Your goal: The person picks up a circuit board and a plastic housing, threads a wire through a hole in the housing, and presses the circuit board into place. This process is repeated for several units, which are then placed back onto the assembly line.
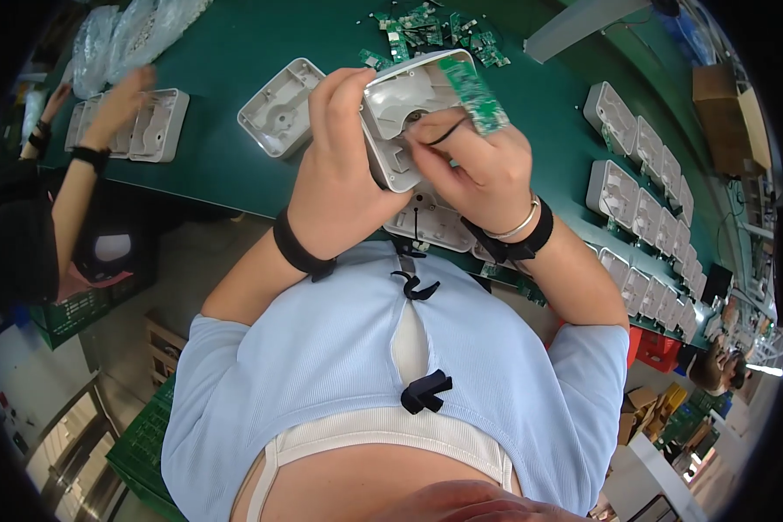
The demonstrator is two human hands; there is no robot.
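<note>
Green surface [235, 165] w/ spare shells; left hand [335, 174] fingers clamped round white housing [400, 104], right hand [483, 170] fingers pinching black wire [448, 132] + green circuit board [474, 96] at housing's right edge.

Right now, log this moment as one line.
left hand: holds white housing | right hand: holds green circuit board, black wire | green table

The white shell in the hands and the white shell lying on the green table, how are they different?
The held shell is lifted and tilted, gripped by the left hand; the table shell lies flat, untouched. The held shell has a green circuit board at it; the table shell has none. Both are white plastic, open side showing.
</note>
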